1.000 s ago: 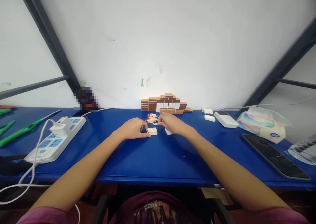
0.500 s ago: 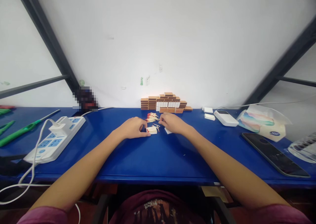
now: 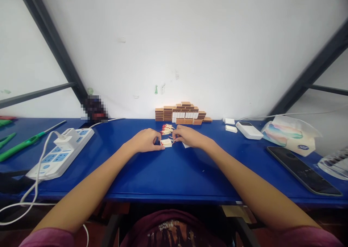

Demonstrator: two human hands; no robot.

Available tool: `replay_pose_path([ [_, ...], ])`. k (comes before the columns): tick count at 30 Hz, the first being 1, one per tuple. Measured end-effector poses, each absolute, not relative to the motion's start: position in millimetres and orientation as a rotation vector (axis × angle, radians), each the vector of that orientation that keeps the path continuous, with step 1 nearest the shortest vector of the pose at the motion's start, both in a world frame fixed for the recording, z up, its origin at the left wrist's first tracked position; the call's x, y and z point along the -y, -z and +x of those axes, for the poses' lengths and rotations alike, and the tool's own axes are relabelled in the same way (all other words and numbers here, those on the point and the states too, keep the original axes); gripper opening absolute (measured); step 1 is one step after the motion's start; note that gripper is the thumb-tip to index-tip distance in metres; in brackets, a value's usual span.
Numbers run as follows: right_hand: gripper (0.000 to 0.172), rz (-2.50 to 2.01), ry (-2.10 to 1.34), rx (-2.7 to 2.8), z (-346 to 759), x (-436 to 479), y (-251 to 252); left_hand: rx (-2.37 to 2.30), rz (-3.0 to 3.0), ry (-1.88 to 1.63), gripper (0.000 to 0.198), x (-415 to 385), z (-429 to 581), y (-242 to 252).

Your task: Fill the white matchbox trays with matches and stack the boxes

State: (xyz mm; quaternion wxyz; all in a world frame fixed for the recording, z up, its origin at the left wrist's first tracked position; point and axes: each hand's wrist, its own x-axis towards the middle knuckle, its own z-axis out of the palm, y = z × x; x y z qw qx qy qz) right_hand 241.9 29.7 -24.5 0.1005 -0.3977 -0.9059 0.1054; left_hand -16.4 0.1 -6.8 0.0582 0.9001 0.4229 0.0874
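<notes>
My left hand [image 3: 146, 140] rests on the blue table [image 3: 174, 174] with its fingers closed on a small open matchbox tray [image 3: 166, 143]. My right hand [image 3: 188, 136] is pinched at the tray's right end, on matchsticks I can barely make out. A loose pile of red-tipped matches [image 3: 166, 129] lies just behind the tray. A white box sleeve [image 3: 185, 145] peeks out under my right hand. A stack of brown and white matchboxes [image 3: 182, 114] stands against the wall behind.
A white power strip [image 3: 61, 151] with cables sits at the left, green lighters [image 3: 25, 143] beyond it. At the right lie small white boxes [image 3: 230, 126], a white power bank [image 3: 248, 130], a tissue pack [image 3: 290, 136] and a dark phone [image 3: 303, 171].
My right hand has come down from the match pile to the right end of the tray. The left hand has stayed on the tray.
</notes>
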Motion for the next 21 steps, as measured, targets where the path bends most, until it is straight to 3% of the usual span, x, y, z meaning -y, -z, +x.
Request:
replay_pose_path([
  [18, 0.002, -1.212, -0.461, 2.721, 248.3, -28.0, 21.9, -1.3, 2.721, -0.251, 0.037, 0.9, -15.5, 6.2],
  [21, 0.01, -1.206, -0.433, 2.701, 248.8, -27.8, 21.3, -1.291, 2.724, -0.264, 0.038, 0.6, -15.7, 6.5],
])
